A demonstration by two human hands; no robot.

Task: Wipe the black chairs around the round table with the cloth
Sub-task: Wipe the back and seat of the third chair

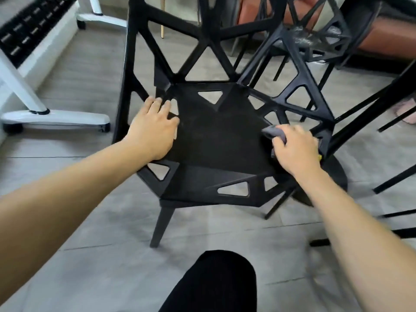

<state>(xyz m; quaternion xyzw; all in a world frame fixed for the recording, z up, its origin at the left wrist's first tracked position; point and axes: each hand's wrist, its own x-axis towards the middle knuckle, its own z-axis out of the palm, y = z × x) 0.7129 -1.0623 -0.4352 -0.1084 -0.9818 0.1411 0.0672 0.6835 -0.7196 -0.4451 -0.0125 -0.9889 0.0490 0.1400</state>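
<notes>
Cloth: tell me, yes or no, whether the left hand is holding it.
No, the grey cloth is bunched in the right hand; the left hand rests bare on the chair seat.

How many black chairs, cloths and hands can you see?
Black plastic cut-out chairs: 2, the near one and another behind it
Grey cloths: 1, in the right hand
Hands: 2, the left hand resting on the near chair
Total: 5

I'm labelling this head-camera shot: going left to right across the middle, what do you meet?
White desk leg → left hand → black chair seat → grey cloth → right hand → black table legs.
</notes>
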